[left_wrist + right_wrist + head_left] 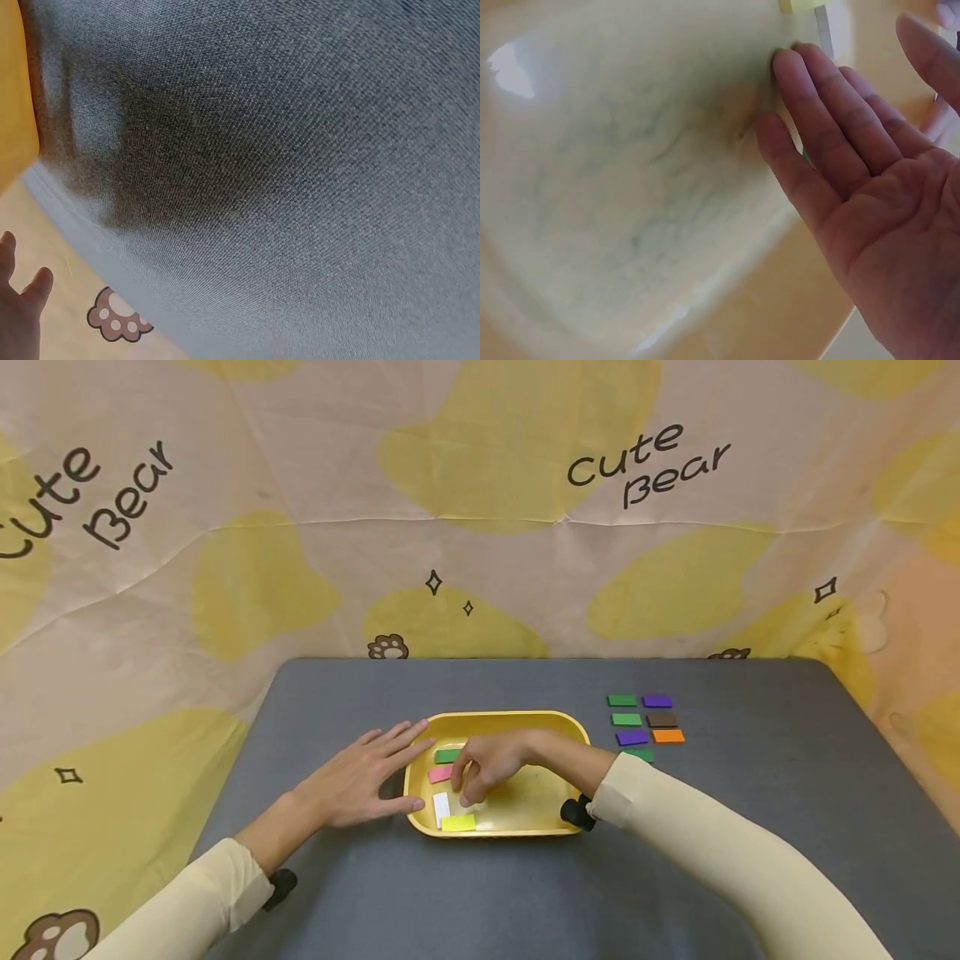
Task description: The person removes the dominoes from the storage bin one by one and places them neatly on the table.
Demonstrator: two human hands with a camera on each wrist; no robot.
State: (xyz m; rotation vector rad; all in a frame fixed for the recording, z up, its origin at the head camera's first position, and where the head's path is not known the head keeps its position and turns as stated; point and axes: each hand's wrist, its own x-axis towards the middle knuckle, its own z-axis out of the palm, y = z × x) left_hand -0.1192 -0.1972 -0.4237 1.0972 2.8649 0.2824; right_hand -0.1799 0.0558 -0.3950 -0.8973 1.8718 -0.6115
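A yellow tray (517, 714) holds a green block (447, 756), a pink block (439, 774), a white block (441, 810) and a yellow block (458, 823) along its left side. Inside it, my right hand (497, 762) reaches down beside the pink and white blocks. In the right wrist view its fingers (840, 120) are loosely extended with nothing held, fingertips low over the tray floor. With fingers spread, my left hand (363, 781) lies at the tray's left rim. The left wrist view catches only part of that hand (22, 300) near the tray's side (13, 97).
Right of the tray, several flat blocks lie in two columns on the grey table (420, 893), among them a purple block (657, 702), a brown block (662, 720) and an orange block (668, 737). A patterned cloth (480, 552) hangs behind the table.
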